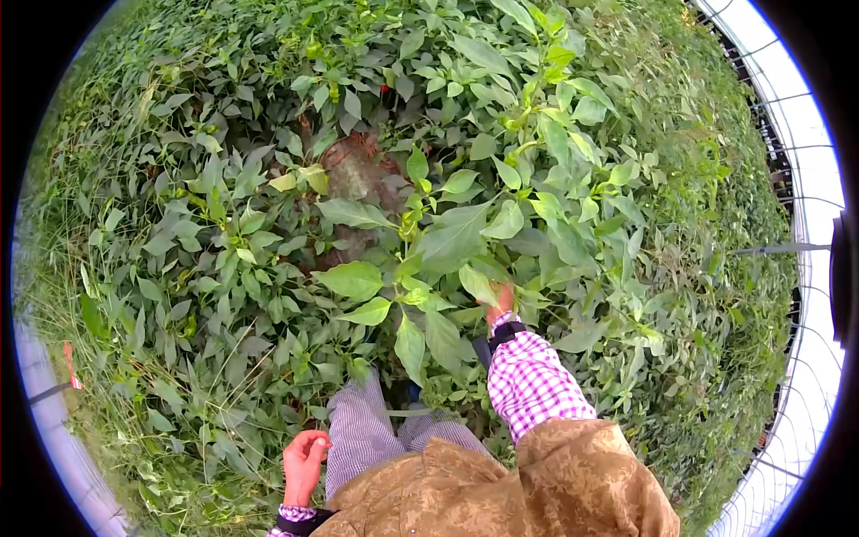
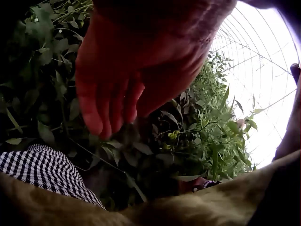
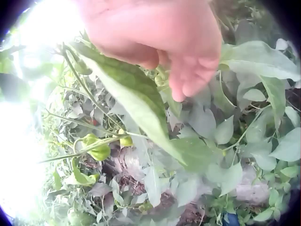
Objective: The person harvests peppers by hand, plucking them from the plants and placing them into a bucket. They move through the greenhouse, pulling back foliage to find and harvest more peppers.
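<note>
My right hand (image 1: 501,302) reaches in among the leaves of a tall pepper plant (image 1: 456,237), partly hidden by foliage in the head view. In the right wrist view its fingers (image 3: 188,77) bend loosely downward, the thumb apart from them. A small green pepper (image 3: 161,79) shows in the gap between thumb and fingers. A large leaf (image 3: 136,96) hangs just below the hand, and a wrinkled green pepper (image 3: 98,148) hangs lower on a stem. My left hand (image 1: 305,458) hangs beside the left trouser leg (image 1: 362,421), its fingers (image 2: 89,113) relaxed with nothing in them.
Dense pepper foliage (image 1: 206,295) surrounds me on all sides. A strip of bare ground (image 1: 358,174) shows between the plants ahead. Red spots (image 1: 385,89) peek through leaves farther off. At right stands the greenhouse wall (image 1: 810,152) with its curved ribs.
</note>
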### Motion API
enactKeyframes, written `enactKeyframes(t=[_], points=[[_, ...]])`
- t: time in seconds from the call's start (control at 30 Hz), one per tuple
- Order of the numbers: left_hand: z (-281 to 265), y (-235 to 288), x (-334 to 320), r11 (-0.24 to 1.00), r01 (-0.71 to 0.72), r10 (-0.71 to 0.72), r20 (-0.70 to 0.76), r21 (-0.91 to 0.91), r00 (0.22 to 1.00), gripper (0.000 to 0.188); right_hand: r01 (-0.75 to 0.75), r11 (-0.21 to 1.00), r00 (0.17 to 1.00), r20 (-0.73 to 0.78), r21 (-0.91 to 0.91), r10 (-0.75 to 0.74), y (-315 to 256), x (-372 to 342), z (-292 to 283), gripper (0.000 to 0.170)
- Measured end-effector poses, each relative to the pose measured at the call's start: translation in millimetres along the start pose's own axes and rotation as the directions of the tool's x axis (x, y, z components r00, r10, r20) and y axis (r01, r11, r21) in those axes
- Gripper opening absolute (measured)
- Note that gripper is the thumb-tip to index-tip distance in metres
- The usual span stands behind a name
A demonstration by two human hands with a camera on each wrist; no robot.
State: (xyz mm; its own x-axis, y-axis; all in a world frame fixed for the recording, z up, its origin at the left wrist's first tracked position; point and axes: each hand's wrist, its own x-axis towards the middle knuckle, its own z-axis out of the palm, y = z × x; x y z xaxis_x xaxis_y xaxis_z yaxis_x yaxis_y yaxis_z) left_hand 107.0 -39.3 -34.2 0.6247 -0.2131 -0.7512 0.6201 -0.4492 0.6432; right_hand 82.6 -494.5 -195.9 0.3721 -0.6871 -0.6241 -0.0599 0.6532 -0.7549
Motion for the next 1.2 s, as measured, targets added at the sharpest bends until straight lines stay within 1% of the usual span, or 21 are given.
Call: enactKeyframes(t=[0.07,0.13,0.33,0.4,0.47,0.53,0.6,0.67,0.7,0.73,0.8,0.83,0.87,0.9,0.93,0.97,1.0,1.07,1.1,1.17,1.2], points=[[-7,2,4,1.0,0.016,-0.016,0.0,0.005,1.0,0.012,-0.001,0.999,1.0,-0.001,-0.046,0.001,-1,15,19,0.043],[-15,3,7,0.996,0.086,-0.084,-0.045,0.026,0.995,0.012,0.012,0.997,1.0,0.0,-0.072,-0.012,-1,33,27,0.041],[-27,9,13,0.994,0.11,-0.111,-0.057,-0.02,0.992,0.014,0.021,0.984,1.0,0.013,-0.177,-0.019,-13,58,17,0.036],[-27,14,15,0.998,0.056,-0.057,-0.025,-0.017,0.998,0.013,0.022,0.977,1.0,0.019,-0.211,-0.019,-14,58,12,0.034],[-28,15,19,0.998,0.063,-0.064,-0.038,-0.029,0.997,0.012,0.025,0.97,0.999,0.027,-0.243,-0.019,-19,60,7,0.033],[-29,16,22,1.0,0.01,-0.01,-0.017,0.006,1.0,0.012,0.03,0.959,0.999,0.041,-0.282,-0.019,-28,65,1,0.031],[-31,22,27,1.0,0.006,-0.006,0.009,0.007,1.0,0.013,0.042,0.942,0.998,0.062,-0.334,-0.022,-41,68,-6,0.03],[-32,21,34,0.998,0.026,-0.024,0.05,-0.057,0.998,0.013,0.06,0.915,0.996,0.078,-0.398,-0.031,-60,71,-23,0.029],[-31,20,39,0.998,-0.022,0.026,0.064,-0.053,0.998,0.014,0.068,0.901,0.996,0.079,-0.428,-0.038,-66,71,-36,0.029],[-30,23,43,0.998,-0.022,0.026,0.068,-0.063,0.997,0.014,0.076,0.886,0.996,0.076,-0.458,-0.046,-69,71,-56,0.028],[-27,31,52,0.993,-0.101,0.107,0.115,-0.053,0.988,0.016,0.051,0.864,0.998,0.059,-0.5,-0.025,-60,62,-102,0.027],[-27,36,56,0.994,-0.095,0.101,0.112,-0.061,0.988,0.016,0.044,0.781,0.996,0.09,-0.623,0.016,-63,19,-70,0.031],[-25,41,60,0.987,-0.158,0.161,0.158,-0.036,0.974,0.017,0.042,0.679,0.992,0.114,-0.733,0.062,-67,-36,-31,0.037],[-23,47,65,0.975,-0.22,0.218,0.203,-0.016,0.955,0.018,-0.053,0.751,0.986,0.084,-0.658,0.142,-43,-35,-52,0.032],[-20,54,69,0.978,-0.21,0.21,0.197,-0.023,0.958,0.018,-0.151,0.805,0.972,0.06,-0.573,0.225,-31,-50,-38,0.028],[-17,62,73,0.968,-0.248,0.247,0.224,-0.023,0.943,0.018,-0.255,0.797,0.944,0.037,-0.547,0.327,-23,-69,-30,0.028],[-13,71,76,0.958,-0.284,0.281,0.252,-0.024,0.926,0.019,-0.358,0.778,0.905,0.013,-0.517,0.426,-30,-122,34,0.029],[-10,90,83,0.953,-0.303,0.296,0.277,-0.018,0.914,0.023,-0.551,0.769,0.767,0.166,-0.323,0.62,-28,-149,71,0.025],[-9,98,85,0.942,-0.336,0.323,0.298,-0.008,0.898,0.026,-0.547,0.779,0.765,0.196,-0.305,0.614,-27,-161,92,0.024],[-8,112,89,0.937,-0.348,0.334,0.307,-0.01,0.891,0.031,-0.631,0.752,0.687,0.314,-0.189,0.655,-18,-164,93,0.028],[-9,116,91,0.93,-0.368,0.352,0.323,-0.011,0.879,0.036,-0.664,0.736,0.651,0.383,-0.131,0.655,-16,-171,112,0.028]])
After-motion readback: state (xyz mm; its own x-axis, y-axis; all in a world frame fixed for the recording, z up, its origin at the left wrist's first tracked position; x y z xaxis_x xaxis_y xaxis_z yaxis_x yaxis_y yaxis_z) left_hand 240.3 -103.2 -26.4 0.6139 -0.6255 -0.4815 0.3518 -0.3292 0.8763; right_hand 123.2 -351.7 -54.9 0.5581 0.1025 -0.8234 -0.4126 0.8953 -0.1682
